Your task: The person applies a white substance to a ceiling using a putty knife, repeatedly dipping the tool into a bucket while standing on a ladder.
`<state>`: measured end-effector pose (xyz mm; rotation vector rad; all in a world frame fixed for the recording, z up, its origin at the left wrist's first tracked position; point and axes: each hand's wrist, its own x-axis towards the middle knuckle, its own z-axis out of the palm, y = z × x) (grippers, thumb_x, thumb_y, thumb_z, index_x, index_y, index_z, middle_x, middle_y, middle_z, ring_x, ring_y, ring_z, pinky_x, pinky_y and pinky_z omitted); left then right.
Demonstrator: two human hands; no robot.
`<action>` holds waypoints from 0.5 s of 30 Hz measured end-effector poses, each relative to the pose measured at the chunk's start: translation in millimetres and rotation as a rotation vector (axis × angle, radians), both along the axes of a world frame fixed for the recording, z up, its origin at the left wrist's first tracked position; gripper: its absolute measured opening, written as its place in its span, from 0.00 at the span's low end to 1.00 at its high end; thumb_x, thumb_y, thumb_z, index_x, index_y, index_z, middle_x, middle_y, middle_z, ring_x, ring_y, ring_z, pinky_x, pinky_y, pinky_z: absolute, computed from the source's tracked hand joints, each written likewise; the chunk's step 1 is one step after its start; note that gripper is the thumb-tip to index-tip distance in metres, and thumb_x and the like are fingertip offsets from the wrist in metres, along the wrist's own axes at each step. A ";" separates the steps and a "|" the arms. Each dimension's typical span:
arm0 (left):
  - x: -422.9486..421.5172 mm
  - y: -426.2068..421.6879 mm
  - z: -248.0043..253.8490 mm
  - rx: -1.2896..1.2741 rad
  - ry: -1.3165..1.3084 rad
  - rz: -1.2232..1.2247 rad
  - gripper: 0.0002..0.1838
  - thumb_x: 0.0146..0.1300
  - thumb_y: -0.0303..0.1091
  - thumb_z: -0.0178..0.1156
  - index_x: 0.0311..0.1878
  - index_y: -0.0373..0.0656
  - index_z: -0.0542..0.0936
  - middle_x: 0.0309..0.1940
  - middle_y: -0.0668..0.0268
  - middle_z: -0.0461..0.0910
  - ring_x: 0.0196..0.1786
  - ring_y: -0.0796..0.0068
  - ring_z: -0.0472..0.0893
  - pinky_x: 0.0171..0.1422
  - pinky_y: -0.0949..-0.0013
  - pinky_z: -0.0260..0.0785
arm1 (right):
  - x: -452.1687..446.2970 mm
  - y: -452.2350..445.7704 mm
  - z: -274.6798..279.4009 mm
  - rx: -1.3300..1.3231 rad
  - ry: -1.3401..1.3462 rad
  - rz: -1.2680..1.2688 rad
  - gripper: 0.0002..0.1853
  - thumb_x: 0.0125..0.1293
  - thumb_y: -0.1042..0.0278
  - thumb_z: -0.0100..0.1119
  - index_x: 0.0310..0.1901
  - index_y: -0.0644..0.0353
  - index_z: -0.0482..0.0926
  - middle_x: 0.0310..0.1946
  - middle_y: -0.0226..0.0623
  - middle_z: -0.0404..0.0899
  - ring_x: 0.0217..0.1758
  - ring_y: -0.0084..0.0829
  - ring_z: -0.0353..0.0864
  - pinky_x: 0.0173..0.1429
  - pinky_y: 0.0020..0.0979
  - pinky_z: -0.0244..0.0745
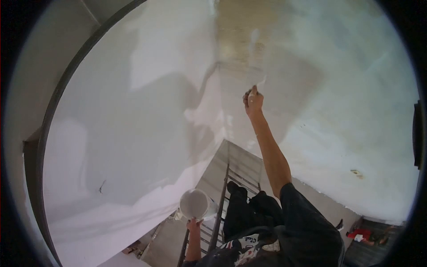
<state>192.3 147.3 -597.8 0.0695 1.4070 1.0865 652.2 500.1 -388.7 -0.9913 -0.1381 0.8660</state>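
My right hand (253, 101) is raised against the wall (347, 120) on the right, its fingers closed round something small that I cannot make out. Pale specks mark the skin of this hand. Lower down, my left hand (194, 224) grips the rim of a white bucket (194, 204), whose round mouth faces up towards me. The inside of the bucket looks pale. Above my right hand, the wall has a yellowish-brown patch (240, 33) beside the corner.
A metal ladder or scaffold frame (217, 222) stands beneath me, with my legs over its bars. Another wall (147, 129) meets the corner from the left. Wires (101, 187) stick out of it. Far below, a red item (359, 233) lies at the lower right.
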 end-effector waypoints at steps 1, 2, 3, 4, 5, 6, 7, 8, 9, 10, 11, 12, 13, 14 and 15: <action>-2.3 -3.6 -10.8 -0.016 -0.006 0.025 0.19 0.49 0.25 0.52 0.44 0.29 0.61 0.39 0.55 0.68 0.37 0.60 0.73 0.33 0.56 0.75 | -2.4 0.2 24.3 0.029 -0.042 0.007 0.18 0.64 0.60 0.39 0.18 0.58 0.61 0.12 0.30 0.60 0.11 0.22 0.57 0.12 0.21 0.50; -8.8 -6.3 -33.8 -0.029 -0.013 0.048 0.20 0.49 0.25 0.52 0.46 0.29 0.60 0.41 0.54 0.67 0.39 0.59 0.73 0.34 0.55 0.75 | -4.8 0.4 50.6 0.061 -0.085 0.013 0.18 0.64 0.60 0.38 0.17 0.58 0.60 0.11 0.29 0.59 0.11 0.22 0.57 0.12 0.22 0.50; -12.0 -6.5 -47.0 -0.041 -0.020 0.069 0.22 0.50 0.26 0.51 0.48 0.29 0.59 0.42 0.54 0.66 0.40 0.59 0.73 0.35 0.54 0.74 | -6.2 0.9 69.3 0.094 -0.127 0.016 0.19 0.64 0.59 0.38 0.17 0.57 0.58 0.11 0.29 0.58 0.10 0.21 0.56 0.12 0.22 0.50; -11.6 -5.2 -45.6 -0.054 -0.001 0.061 0.22 0.50 0.26 0.51 0.48 0.29 0.59 0.43 0.54 0.66 0.40 0.59 0.72 0.36 0.55 0.74 | -7.8 -1.3 81.7 0.090 -0.139 0.029 0.19 0.64 0.59 0.38 0.17 0.57 0.59 0.10 0.29 0.58 0.10 0.21 0.57 0.12 0.22 0.50; -8.9 -2.1 -43.2 -0.067 0.017 0.052 0.22 0.50 0.26 0.51 0.48 0.29 0.59 0.44 0.54 0.65 0.41 0.58 0.72 0.36 0.55 0.74 | -8.3 -3.6 91.4 0.086 -0.152 0.040 0.19 0.64 0.59 0.37 0.17 0.57 0.59 0.10 0.28 0.58 0.10 0.21 0.57 0.12 0.22 0.50; -4.4 2.1 -41.6 -0.078 0.032 0.041 0.22 0.51 0.26 0.51 0.49 0.30 0.58 0.44 0.53 0.65 0.41 0.58 0.72 0.37 0.55 0.74 | -7.3 -4.4 96.5 0.084 -0.168 0.049 0.19 0.64 0.59 0.37 0.17 0.57 0.59 0.10 0.28 0.58 0.10 0.21 0.57 0.12 0.22 0.50; -6.0 -0.3 -42.4 -0.063 0.006 0.053 0.22 0.51 0.26 0.51 0.49 0.30 0.59 0.44 0.53 0.65 0.40 0.58 0.72 0.37 0.55 0.74 | -9.3 -9.4 94.7 0.052 -0.276 0.045 0.19 0.64 0.59 0.37 0.17 0.58 0.59 0.10 0.28 0.58 0.10 0.21 0.57 0.12 0.22 0.50; -8.1 -2.9 -42.6 -0.047 -0.021 0.065 0.22 0.51 0.26 0.52 0.48 0.30 0.59 0.43 0.53 0.66 0.40 0.58 0.73 0.37 0.54 0.74 | -12.3 -16.6 90.3 0.021 -0.385 0.040 0.19 0.64 0.59 0.38 0.17 0.58 0.59 0.10 0.28 0.58 0.10 0.21 0.57 0.12 0.22 0.51; -8.1 -4.6 -44.3 -0.030 -0.046 0.077 0.21 0.52 0.26 0.52 0.48 0.30 0.59 0.42 0.54 0.66 0.39 0.58 0.73 0.37 0.54 0.74 | -12.8 -18.9 84.7 -0.010 -0.492 0.036 0.19 0.64 0.59 0.38 0.17 0.58 0.60 0.10 0.28 0.58 0.10 0.20 0.57 0.13 0.22 0.51; -5.5 -5.1 -39.4 -0.004 -0.040 0.073 0.21 0.52 0.26 0.52 0.48 0.30 0.60 0.42 0.54 0.67 0.39 0.58 0.73 0.36 0.54 0.74 | -8.9 -14.5 71.9 -0.010 -0.548 0.011 0.19 0.64 0.59 0.38 0.18 0.58 0.61 0.10 0.28 0.58 0.10 0.21 0.57 0.13 0.23 0.51; -2.8 -5.8 -29.1 0.022 -0.033 0.066 0.21 0.52 0.27 0.52 0.48 0.30 0.60 0.41 0.54 0.67 0.38 0.58 0.73 0.36 0.54 0.74 | -2.1 -7.2 49.5 -0.010 -0.603 -0.015 0.19 0.64 0.59 0.38 0.18 0.59 0.61 0.09 0.28 0.59 0.10 0.21 0.56 0.14 0.23 0.52; -1.6 -6.5 -19.9 0.046 -0.023 0.053 0.21 0.52 0.27 0.52 0.48 0.30 0.60 0.41 0.54 0.68 0.38 0.59 0.74 0.36 0.54 0.74 | 6.8 -1.6 23.0 -0.014 -0.655 -0.048 0.19 0.64 0.59 0.38 0.18 0.60 0.62 0.09 0.28 0.59 0.10 0.21 0.56 0.14 0.23 0.53; -1.8 -8.5 -14.7 0.087 -0.011 0.028 0.21 0.52 0.27 0.52 0.48 0.30 0.61 0.41 0.54 0.68 0.38 0.59 0.74 0.36 0.54 0.73 | 16.8 2.5 -6.4 -0.080 -0.784 -0.073 0.19 0.64 0.58 0.38 0.18 0.58 0.61 0.09 0.27 0.58 0.09 0.19 0.56 0.12 0.23 0.52; -0.6 -9.3 -11.3 0.130 0.000 0.001 0.20 0.52 0.27 0.52 0.48 0.30 0.61 0.40 0.54 0.69 0.37 0.59 0.74 0.36 0.54 0.73 | 29.5 7.6 -40.1 -0.147 -0.912 -0.098 0.19 0.64 0.57 0.38 0.18 0.57 0.60 0.09 0.26 0.57 0.08 0.18 0.55 0.11 0.22 0.50; 0.5 -8.6 -10.4 0.175 0.010 -0.024 0.20 0.52 0.27 0.52 0.48 0.30 0.61 0.40 0.54 0.69 0.37 0.59 0.74 0.36 0.54 0.73 | 40.0 11.8 -71.5 -0.213 -1.041 -0.123 0.19 0.64 0.55 0.38 0.18 0.56 0.59 0.09 0.24 0.56 0.08 0.16 0.54 0.09 0.21 0.49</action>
